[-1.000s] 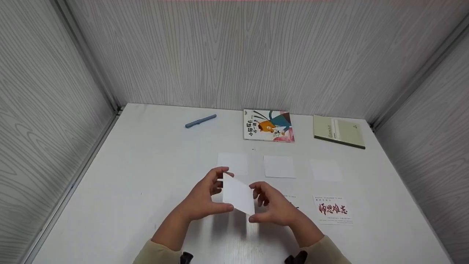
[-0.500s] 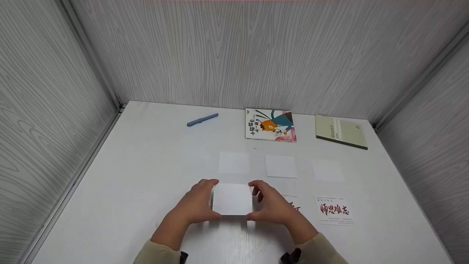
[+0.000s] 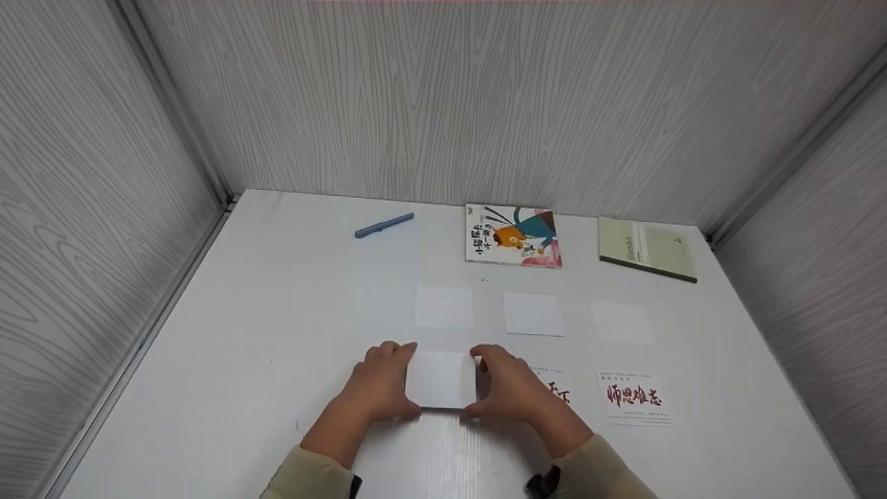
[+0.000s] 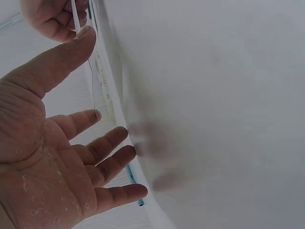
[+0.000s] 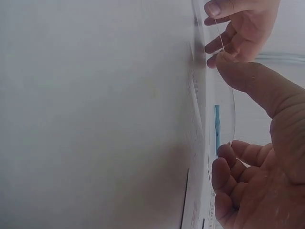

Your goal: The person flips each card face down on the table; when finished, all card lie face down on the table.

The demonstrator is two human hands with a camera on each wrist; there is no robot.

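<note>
White card [image 3: 441, 378] held by its side edges, left hand [image 3: 380, 382] and right hand [image 3: 511, 385] pinching it just above the worktop's [image 3: 277, 333] near edge. Three blank cards [image 3: 532, 314] already laid out; printed ones [image 3: 635, 397] remain unturned, seemingly.

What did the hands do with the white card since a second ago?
A second ago both hands held the white card tilted up on its corner. Now the left hand and right hand have turned it level and brought it lower, each at one side edge. The pen, the two books and the other cards on the table stayed put.
</note>
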